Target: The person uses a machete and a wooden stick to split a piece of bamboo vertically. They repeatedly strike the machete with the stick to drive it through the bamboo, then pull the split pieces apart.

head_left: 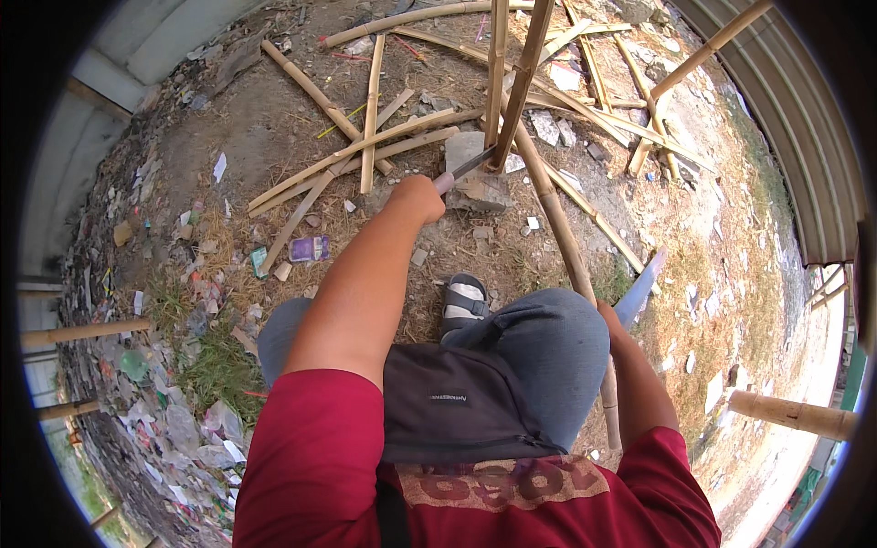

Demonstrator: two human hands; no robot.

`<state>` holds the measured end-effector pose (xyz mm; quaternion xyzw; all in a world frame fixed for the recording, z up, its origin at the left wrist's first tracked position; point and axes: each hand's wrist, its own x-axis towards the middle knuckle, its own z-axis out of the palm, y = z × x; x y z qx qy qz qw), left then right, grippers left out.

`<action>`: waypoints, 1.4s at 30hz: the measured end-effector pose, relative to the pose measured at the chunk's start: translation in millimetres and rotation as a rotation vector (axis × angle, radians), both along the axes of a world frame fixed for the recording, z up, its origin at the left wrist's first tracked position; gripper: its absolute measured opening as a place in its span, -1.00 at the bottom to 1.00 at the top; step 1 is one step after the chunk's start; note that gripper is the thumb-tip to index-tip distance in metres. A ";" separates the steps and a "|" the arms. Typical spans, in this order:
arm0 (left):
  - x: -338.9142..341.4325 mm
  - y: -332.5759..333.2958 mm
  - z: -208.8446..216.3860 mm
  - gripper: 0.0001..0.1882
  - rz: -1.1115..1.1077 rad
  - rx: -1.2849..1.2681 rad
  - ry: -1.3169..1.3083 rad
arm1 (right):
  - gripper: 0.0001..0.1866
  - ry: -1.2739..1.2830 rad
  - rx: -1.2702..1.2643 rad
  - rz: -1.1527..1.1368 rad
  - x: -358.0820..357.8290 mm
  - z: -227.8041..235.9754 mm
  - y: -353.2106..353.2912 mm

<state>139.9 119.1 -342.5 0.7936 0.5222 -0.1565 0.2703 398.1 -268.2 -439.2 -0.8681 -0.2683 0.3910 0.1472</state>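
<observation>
Up near 12 o'clock in the head view, the left hand has its grip wrapped tight round the handle of a big knife. The blade runs out toward 2 o'clock and its tip meets the foot of two upright bamboo poles, right over a grey stone block on the dirt ground. So the bamboo sits just past the blade tip, long axis climbing toward 12. Right hand is tucked behind the knee at about 4 o'clock, can't tell its grip; a long bamboo pole slants down that way beside a bluish flat piece. Left hand is clearly the nearer one.
</observation>
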 end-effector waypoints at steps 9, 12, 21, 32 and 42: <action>-8.5 -0.7 -29.1 -0.60 -0.002 0.012 -0.004 | -0.58 0.089 0.159 -0.151 -10.3 100.3 4.9; -10.1 -5.0 -28.0 -0.59 0.016 0.021 -0.034 | -0.54 0.064 0.284 -0.287 7.4 119.3 1.3; -9.8 -4.7 -24.6 -0.63 0.040 -0.011 -0.013 | -0.51 -0.071 0.118 -0.062 -4.3 74.7 23.4; -16.9 -8.1 -39.3 -0.63 0.024 -0.017 -0.029 | -0.53 0.076 0.033 -0.144 6.3 94.5 -22.0; -23.0 -9.4 -42.4 -0.64 0.049 0.011 -0.038 | -0.55 -0.138 0.267 -0.104 6.2 30.3 1.2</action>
